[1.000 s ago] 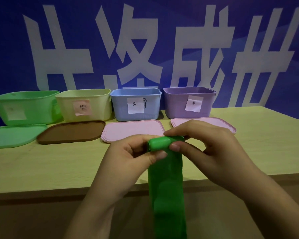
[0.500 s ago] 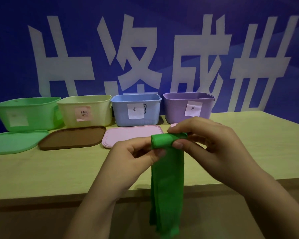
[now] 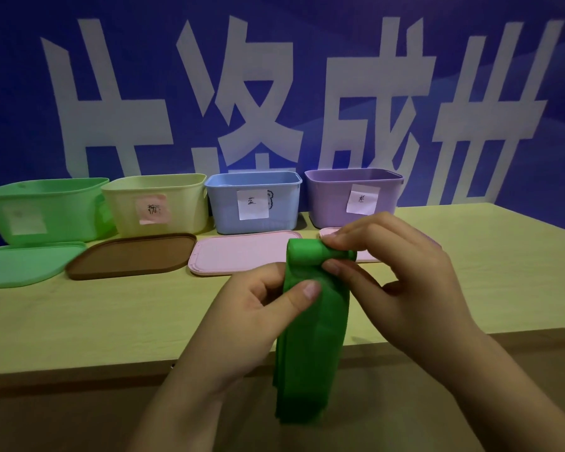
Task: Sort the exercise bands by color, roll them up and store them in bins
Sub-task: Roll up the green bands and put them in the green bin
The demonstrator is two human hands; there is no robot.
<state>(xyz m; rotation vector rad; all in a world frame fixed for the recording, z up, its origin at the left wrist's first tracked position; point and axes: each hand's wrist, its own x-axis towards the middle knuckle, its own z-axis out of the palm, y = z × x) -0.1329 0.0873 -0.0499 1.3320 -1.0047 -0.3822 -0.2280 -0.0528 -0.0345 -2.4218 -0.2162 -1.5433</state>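
Both hands hold the green band (image 3: 310, 347) above the table's (image 3: 111, 321) near edge: right hand (image 3: 402, 282) pinching its rolled top, left hand (image 3: 258, 308) pinching the hanging strip just below.

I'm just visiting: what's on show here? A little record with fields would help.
held item: green exercise band, top end rolled, rest hanging loose
left hand: pinches the band below the roll
right hand: pinches the roll
bins: green bin, yellow bin, blue bin, purple bin, all open in a row
lids: flat on the table before the bins
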